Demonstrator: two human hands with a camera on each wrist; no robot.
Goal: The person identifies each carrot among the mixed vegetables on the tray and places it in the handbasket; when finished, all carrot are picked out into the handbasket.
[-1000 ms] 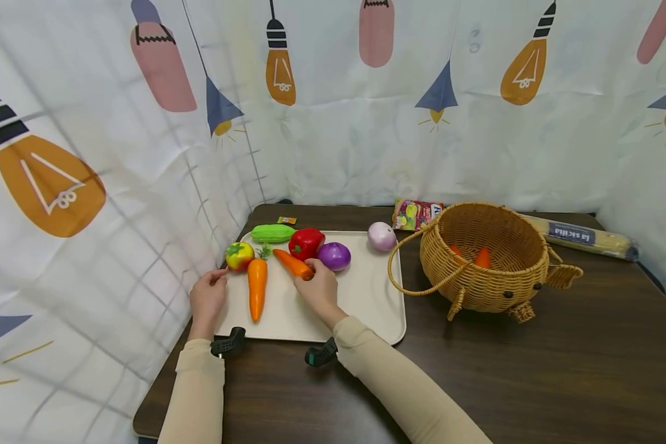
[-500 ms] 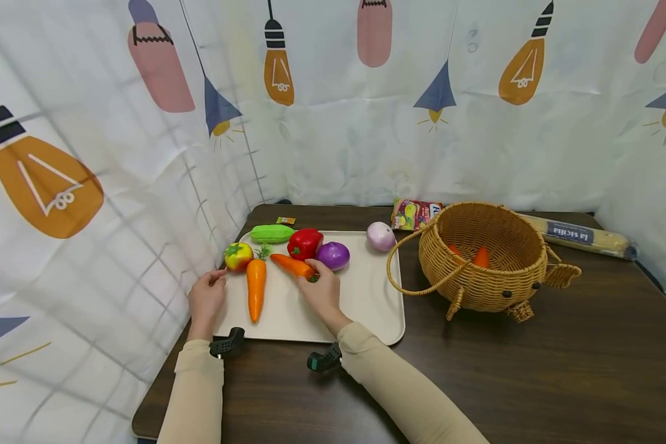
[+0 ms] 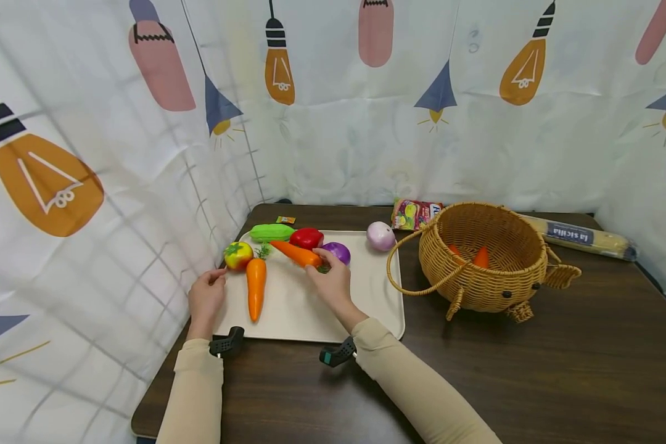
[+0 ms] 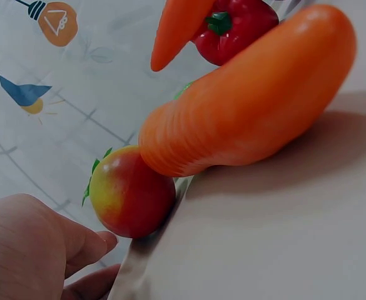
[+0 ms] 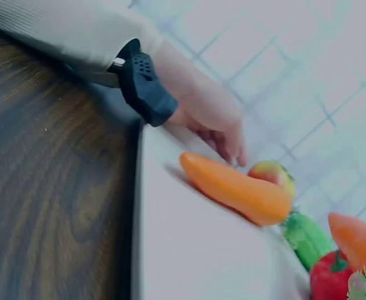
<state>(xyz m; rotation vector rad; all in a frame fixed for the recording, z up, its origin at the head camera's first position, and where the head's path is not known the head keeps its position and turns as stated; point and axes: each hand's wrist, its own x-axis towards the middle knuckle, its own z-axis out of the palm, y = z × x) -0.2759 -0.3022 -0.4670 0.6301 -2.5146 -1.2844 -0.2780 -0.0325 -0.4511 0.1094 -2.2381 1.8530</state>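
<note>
My right hand (image 3: pixel 333 280) pinches an orange toy carrot (image 3: pixel 295 253) near its leafy top, holding it tilted above the tray, its narrow tip pointing left. In the right wrist view, that carrot (image 5: pixel 358 242) shows at the lower right, its green leaves below it. My left hand (image 3: pixel 207 302) is at the left rim of the cream tray (image 3: pixel 366 308), fingers at the edge; one fingertip (image 4: pixel 98 284) disappears behind the rim. Beside them sits a red-yellow toy tomato (image 3: pixel 238 256). A second carrot (image 3: pixel 256 290) lies on the tray, partly overlapping the tomato in the left wrist view.
Behind the held carrot are a red pepper (image 3: pixel 307 238), a purple vegetable (image 3: pixel 338 251) and a green gourd (image 3: pixel 272 232). An onion (image 3: pixel 380 237) sits at the tray's far right. A wicker basket (image 3: pixel 472 290) with orange pieces inside, a snack packet (image 3: pixel 413 214) and a pasta bag (image 3: pixel 577 236) stand farther right.
My right hand has raised the carrot off the tray and moved it slightly right, now covering part of the pepper and purple vegetable. My left hand stays in place.
</note>
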